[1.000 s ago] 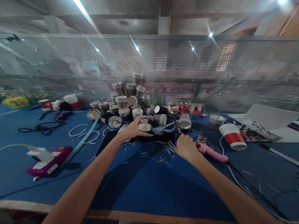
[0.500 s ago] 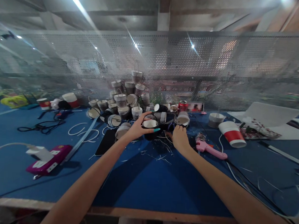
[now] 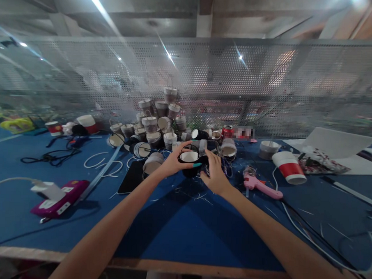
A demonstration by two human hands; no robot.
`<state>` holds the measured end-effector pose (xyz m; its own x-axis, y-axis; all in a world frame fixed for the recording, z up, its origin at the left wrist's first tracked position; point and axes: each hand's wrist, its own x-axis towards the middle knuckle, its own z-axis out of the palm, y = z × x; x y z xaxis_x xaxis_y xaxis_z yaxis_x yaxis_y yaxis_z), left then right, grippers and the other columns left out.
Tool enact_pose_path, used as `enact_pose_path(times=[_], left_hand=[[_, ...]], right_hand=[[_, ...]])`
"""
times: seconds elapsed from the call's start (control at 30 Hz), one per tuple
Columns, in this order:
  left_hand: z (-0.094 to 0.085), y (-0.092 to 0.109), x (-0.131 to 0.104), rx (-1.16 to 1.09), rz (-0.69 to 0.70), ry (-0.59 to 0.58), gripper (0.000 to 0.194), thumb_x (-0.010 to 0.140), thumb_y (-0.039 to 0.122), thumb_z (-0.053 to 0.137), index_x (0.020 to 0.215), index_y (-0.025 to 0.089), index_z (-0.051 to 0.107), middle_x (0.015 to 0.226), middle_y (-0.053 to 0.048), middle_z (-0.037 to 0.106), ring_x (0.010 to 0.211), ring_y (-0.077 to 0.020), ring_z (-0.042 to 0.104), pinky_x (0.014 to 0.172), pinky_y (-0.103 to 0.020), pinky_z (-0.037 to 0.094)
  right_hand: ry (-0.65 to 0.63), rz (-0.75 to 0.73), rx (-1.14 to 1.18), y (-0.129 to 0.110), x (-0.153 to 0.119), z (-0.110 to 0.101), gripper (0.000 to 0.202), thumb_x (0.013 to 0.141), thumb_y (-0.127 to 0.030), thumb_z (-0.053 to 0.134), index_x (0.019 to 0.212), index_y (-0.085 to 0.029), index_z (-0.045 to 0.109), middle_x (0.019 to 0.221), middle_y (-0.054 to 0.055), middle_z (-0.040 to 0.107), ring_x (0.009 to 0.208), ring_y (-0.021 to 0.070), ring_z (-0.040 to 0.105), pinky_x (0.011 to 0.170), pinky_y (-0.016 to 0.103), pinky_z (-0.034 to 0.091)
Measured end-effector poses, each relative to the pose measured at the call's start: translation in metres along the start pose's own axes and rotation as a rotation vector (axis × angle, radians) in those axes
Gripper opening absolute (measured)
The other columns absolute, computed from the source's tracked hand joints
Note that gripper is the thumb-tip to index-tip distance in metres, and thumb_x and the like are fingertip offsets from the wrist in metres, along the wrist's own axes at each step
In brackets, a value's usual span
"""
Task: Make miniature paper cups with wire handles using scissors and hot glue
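Fingers and thumb of my left hand (image 3: pixel 177 160) wrap a small black cup (image 3: pixel 189 157) with a pale inside and a thin dark wire handle, held over the blue table. My right hand (image 3: pixel 214 171) is just right of the cup, its fingers apart and pointing at the cup's side; whether they touch it is unclear. Beyond my hands, grey and white small pots (image 3: pixel 149 124) with wire handles are stacked in a pile. One grey pot (image 3: pixel 153 162) lies tipped beside my left wrist. Dark wires lie behind my right hand.
A pink glue gun (image 3: pixel 262 187) and a red-and-white cup (image 3: pixel 289 167) lie to the right. On the left are a purple power strip (image 3: pixel 60 198) and cables. A black phone-like slab (image 3: pixel 131 178) lies near my left forearm. A perforated metal screen (image 3: pixel 207 74) stands behind.
My right hand has moved left from the dark wires toward the cup, and its fingers have opened. My left hand has shifted slightly right with the black cup.
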<state>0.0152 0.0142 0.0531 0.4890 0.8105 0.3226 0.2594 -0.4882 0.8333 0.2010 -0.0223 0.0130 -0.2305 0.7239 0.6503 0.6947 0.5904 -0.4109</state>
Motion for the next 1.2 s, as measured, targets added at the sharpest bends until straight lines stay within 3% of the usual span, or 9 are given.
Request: enact_pose_path(times=[0.2, 0.3, 0.4, 0.5, 0.6, 0.7, 0.9, 1.03, 1.2], left_hand=[[0.015, -0.015, 0.003, -0.028, -0.009, 0.155, 0.094, 0.059, 0.036, 0.075, 0.133, 0.018, 0.020, 0.122, -0.014, 0.049, 0.114, -0.0249, 0.050, 0.098, -0.041, 0.039], [0.025, -0.027, 0.002, 0.033, -0.059, 0.243, 0.088, 0.053, 0.037, 0.077, 0.123, 0.014, 0.029, 0.123, -0.017, 0.045, 0.117, -0.0285, 0.046, 0.101, -0.044, 0.036], [0.028, -0.030, 0.001, 0.009, -0.054, 0.228, 0.096, 0.050, 0.030, 0.078, 0.125, 0.016, 0.020, 0.120, -0.016, 0.047, 0.114, -0.0281, 0.049, 0.098, -0.047, 0.037], [0.024, -0.021, -0.001, -0.029, 0.007, 0.211, 0.100, 0.054, 0.025, 0.075, 0.127, 0.019, 0.008, 0.120, -0.015, 0.048, 0.110, -0.0262, 0.052, 0.096, -0.047, 0.040], [0.018, -0.012, -0.003, 0.106, 0.123, 0.167, 0.093, 0.059, 0.022, 0.072, 0.128, 0.021, 0.010, 0.127, -0.016, 0.043, 0.119, -0.0267, 0.045, 0.100, -0.046, 0.035], [0.019, -0.015, -0.006, 0.266, 0.223, 0.161, 0.083, 0.061, 0.022, 0.070, 0.126, 0.020, 0.018, 0.128, -0.016, 0.040, 0.121, -0.0275, 0.042, 0.102, -0.046, 0.033], [0.030, -0.041, -0.013, 0.354, 0.311, 0.137, 0.068, 0.064, 0.020, 0.068, 0.120, 0.018, 0.030, 0.119, -0.015, 0.045, 0.117, -0.0275, 0.045, 0.099, -0.046, 0.037], [0.028, -0.049, -0.015, 0.473, 0.424, 0.166, 0.053, 0.069, 0.019, 0.065, 0.117, 0.021, 0.041, 0.131, -0.015, 0.034, 0.128, -0.0300, 0.030, 0.105, -0.051, 0.028], [0.023, -0.055, -0.013, 0.482, 0.396, 0.143, 0.053, 0.073, 0.013, 0.059, 0.122, 0.024, 0.042, 0.122, -0.012, 0.040, 0.121, -0.0260, 0.039, 0.101, -0.048, 0.035]], right_hand=[[-0.172, 0.163, 0.321, -0.004, -0.012, 0.016, 0.070, 0.078, -0.020, 0.043, 0.139, -0.009, 0.011, 0.135, 0.016, 0.041, 0.123, 0.0174, 0.040, 0.102, 0.035, 0.033], [-0.173, 0.184, 0.366, -0.003, -0.014, 0.021, 0.067, 0.079, -0.018, 0.041, 0.139, -0.009, 0.011, 0.137, 0.016, 0.040, 0.125, 0.0153, 0.039, 0.103, 0.032, 0.031], [-0.235, 0.173, 0.314, -0.003, -0.010, 0.015, 0.067, 0.080, -0.017, 0.040, 0.138, -0.005, 0.009, 0.136, 0.018, 0.039, 0.125, 0.0151, 0.038, 0.102, 0.030, 0.031], [-0.319, 0.195, 0.024, -0.005, -0.001, -0.013, 0.067, 0.074, -0.018, 0.051, 0.133, -0.006, 0.022, 0.136, 0.020, 0.034, 0.124, 0.0220, 0.037, 0.100, 0.034, 0.033], [-0.443, 0.403, -0.431, -0.004, 0.001, -0.058, 0.053, 0.065, -0.016, 0.059, 0.113, 0.000, 0.044, 0.117, 0.026, 0.043, 0.111, 0.0334, 0.044, 0.087, 0.042, 0.040], [-0.561, 0.624, -0.696, 0.009, -0.012, -0.094, 0.052, 0.057, -0.015, 0.064, 0.106, -0.003, 0.048, 0.107, 0.023, 0.047, 0.104, 0.0354, 0.046, 0.076, 0.042, 0.043], [-0.523, 0.773, -0.851, 0.053, -0.042, -0.097, 0.047, 0.062, -0.018, 0.064, 0.104, -0.003, 0.053, 0.104, 0.024, 0.050, 0.101, 0.0367, 0.050, 0.071, 0.039, 0.043], [-0.426, 0.648, -0.885, 0.063, -0.046, -0.089, 0.037, 0.073, -0.023, 0.056, 0.102, -0.001, 0.055, 0.102, 0.024, 0.049, 0.090, 0.0350, 0.057, 0.067, 0.037, 0.043], [-0.150, 0.542, -0.788, 0.052, -0.033, -0.105, 0.034, 0.079, -0.027, 0.047, 0.101, -0.002, 0.052, 0.104, 0.026, 0.049, 0.081, 0.0304, 0.059, 0.065, 0.037, 0.044]])
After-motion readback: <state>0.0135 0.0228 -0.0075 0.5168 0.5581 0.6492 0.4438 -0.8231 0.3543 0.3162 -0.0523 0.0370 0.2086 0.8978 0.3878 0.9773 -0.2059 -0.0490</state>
